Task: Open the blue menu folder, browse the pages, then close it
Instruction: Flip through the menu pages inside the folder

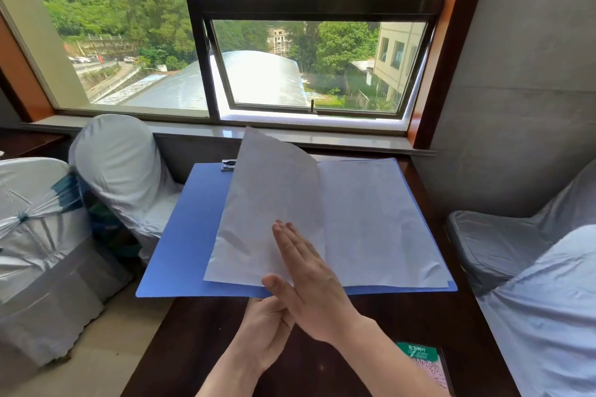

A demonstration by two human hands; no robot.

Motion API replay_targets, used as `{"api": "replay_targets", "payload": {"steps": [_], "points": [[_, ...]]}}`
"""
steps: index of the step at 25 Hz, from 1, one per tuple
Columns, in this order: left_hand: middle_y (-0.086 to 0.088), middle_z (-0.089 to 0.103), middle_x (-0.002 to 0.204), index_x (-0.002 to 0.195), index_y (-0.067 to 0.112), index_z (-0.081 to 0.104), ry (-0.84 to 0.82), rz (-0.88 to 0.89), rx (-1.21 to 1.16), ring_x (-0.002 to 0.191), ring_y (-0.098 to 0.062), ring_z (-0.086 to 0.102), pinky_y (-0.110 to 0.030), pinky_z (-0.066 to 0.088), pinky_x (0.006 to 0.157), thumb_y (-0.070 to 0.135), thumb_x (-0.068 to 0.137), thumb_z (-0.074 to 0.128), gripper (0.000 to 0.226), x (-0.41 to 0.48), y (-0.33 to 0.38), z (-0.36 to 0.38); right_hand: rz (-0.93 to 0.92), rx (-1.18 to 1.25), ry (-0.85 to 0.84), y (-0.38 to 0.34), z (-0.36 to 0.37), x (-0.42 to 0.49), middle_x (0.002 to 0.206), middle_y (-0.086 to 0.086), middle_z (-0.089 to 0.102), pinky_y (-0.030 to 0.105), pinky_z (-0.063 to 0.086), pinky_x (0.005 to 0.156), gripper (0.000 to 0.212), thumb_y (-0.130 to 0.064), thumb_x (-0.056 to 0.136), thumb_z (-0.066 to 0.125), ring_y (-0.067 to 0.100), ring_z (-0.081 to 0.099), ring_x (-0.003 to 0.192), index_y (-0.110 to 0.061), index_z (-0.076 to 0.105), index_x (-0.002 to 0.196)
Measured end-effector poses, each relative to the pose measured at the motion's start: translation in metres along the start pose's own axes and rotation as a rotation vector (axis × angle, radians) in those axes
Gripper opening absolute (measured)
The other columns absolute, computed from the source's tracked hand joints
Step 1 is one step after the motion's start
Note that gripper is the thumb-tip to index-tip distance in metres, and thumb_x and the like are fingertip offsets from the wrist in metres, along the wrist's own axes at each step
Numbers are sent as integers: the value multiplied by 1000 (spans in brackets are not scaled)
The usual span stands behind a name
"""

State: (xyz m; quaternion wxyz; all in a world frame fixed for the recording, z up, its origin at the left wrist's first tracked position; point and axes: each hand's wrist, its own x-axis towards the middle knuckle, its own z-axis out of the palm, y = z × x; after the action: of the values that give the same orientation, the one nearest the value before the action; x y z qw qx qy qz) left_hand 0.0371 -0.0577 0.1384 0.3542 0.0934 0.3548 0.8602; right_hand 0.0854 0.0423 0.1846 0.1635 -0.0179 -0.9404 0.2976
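hands: 2, left (267, 329) and right (309, 280) | blue menu folder (180, 245): 1, open | raised page (271, 203) under the right fingertips: 1 | metal clip (228, 165): 1 | covered chairs: 4 | green card (422, 361): 1

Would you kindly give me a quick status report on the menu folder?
Right hand open, flat against the lifted page. Left hand at the blue folder's near edge, grip unclear. Folder open on the table. Nothing in the way.
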Motion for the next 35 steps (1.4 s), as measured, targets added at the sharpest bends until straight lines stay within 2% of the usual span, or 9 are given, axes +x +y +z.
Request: {"api": "replay_targets", "payload": {"steps": [3,5,8,13,18,27,30,32,35], "points": [[-20,68,128,132,15,61,-2,-20,-21,114,-38,67,-42,62,77,-9,82,59,55,2,2,-7,47,72,-46,4,-5,-3,158,-30,6,21,14,124,74,-67,94,22,-18,-4,144,-32,12,159],[-24,67,128,131,10,60,-7,-9,-6,112,-42,66,-47,61,79,-14,81,56,56,4,4,-12,90,105,61,12,-14,-8,155,-30,12,10,11,120,70,-60,95,29,-20,2,142,-29,21,157],[-23,67,127,130,7,59,4,22,11,114,-47,64,-53,59,82,-17,79,55,57,9,9,-18,225,25,271,35,-35,-21,157,-20,20,2,2,113,76,-63,92,29,-5,11,147,-23,28,156],[-20,71,118,119,9,68,-3,43,9,109,-43,68,-53,59,81,-17,77,56,50,13,13,-21,413,-255,317,75,-61,-49,166,4,25,35,11,125,83,-71,94,21,17,16,155,-18,29,156],[-22,70,120,115,9,70,4,29,11,112,-47,65,-58,58,85,-21,81,51,49,19,10,-15,462,-461,339,83,-66,-57,160,12,39,55,5,124,90,-72,89,11,26,36,148,-13,34,154],[-20,71,119,113,10,71,11,20,15,110,-45,66,-54,60,80,-20,77,55,49,24,4,-12,503,-56,328,91,-48,-51,169,-1,15,44,0,125,114,-96,67,-1,16,9,154,-29,4,159],[-21,69,123,116,12,69,18,13,15,112,-46,65,-56,60,81,-20,78,55,51,25,3,-15,494,52,290,87,-42,-47,169,-4,13,51,16,126,112,-98,66,11,22,18,154,-35,4,158],[-24,66,126,120,10,67,31,-3,19,113,-48,64,-59,59,83,-21,81,53,52,25,1,-18,445,58,295,82,-41,-43,167,-2,19,57,31,119,108,-94,70,35,21,26,152,-33,11,157],[-24,67,127,119,12,68,23,-6,28,113,-48,64,-59,58,84,-20,82,54,51,25,2,-20,391,-43,303,79,-42,-40,164,-2,26,59,37,115,103,-74,71,65,22,26,151,-30,26,154]]}}
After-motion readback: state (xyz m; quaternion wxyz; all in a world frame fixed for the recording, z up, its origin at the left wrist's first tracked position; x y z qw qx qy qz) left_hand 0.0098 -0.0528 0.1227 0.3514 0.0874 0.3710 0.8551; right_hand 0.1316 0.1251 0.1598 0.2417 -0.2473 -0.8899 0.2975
